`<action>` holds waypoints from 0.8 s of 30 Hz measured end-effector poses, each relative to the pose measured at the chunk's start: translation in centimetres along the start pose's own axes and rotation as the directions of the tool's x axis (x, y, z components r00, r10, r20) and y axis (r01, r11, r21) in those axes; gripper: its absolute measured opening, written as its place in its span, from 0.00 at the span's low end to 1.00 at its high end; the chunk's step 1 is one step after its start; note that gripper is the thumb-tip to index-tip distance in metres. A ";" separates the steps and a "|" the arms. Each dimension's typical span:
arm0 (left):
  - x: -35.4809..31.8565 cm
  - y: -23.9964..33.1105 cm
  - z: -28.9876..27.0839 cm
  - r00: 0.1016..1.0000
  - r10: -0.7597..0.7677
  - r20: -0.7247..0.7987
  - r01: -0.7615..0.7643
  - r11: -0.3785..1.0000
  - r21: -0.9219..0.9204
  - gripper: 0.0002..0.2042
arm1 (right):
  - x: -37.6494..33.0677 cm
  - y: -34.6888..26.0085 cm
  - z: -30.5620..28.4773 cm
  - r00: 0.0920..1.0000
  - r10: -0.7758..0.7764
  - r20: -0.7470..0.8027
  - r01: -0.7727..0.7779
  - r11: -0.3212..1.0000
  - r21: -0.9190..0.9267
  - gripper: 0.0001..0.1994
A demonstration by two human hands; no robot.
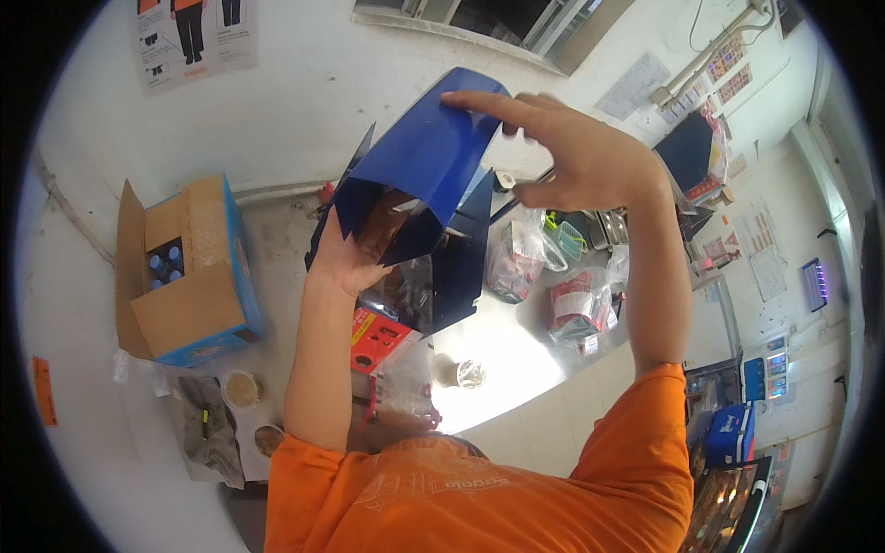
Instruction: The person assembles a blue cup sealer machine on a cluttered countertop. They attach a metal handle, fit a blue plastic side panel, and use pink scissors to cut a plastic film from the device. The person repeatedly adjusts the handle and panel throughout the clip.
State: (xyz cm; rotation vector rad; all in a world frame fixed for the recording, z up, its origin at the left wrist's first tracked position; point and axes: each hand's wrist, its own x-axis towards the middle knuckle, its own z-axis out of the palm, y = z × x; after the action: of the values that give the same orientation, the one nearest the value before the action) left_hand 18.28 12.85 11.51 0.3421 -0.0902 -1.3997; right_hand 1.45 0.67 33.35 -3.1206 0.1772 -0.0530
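Observation:
A glossy blue folded sheet, like a carton with flaps (424, 138), is held up before me above the table. Its top panel is curved and dark flaps hang at its sides. My left hand (343, 253) grips it from below at the near edge, its fingers partly hidden inside the fold. At the upper right, my right hand (585, 147) is spread, its index fingertip resting on the top panel and the thumb apart. Below the blue carton lies a red printed box (378, 341), partly covered by the carton's dark flap.
An open cardboard box (198, 276) with blue-capped bottles stands at left. Near it are cups (241, 389) and a grey cloth (207, 429). Clear bags with red contents (579, 304), a green container (572, 241) and a clear cup (468, 373) occupy the table's right part.

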 end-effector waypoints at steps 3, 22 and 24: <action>1.6 1.5 -5.1 0.903 -0.167 0.396 0.210 0.975 -0.067 0.33 | 1.8 -1.0 0.5 0.984 -0.121 -0.128 0.056 0.905 -0.421 0.46; -3.7 -6.0 -4.1 0.890 0.218 0.401 -0.448 0.248 0.859 0.59 | -3.7 -6.3 5.9 0.974 0.181 -0.139 -0.062 0.797 0.600 0.54; -5.5 -7.1 -4.3 0.909 0.074 0.410 -0.358 0.643 0.677 0.63 | -5.3 -5.8 9.1 0.978 0.158 -0.133 0.008 0.614 0.789 0.60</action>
State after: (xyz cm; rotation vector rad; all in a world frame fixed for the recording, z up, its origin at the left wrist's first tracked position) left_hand 11.71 18.08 6.14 0.7318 -1.0043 -1.1006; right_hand -2.89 7.13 24.13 -2.1981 0.2135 -0.3344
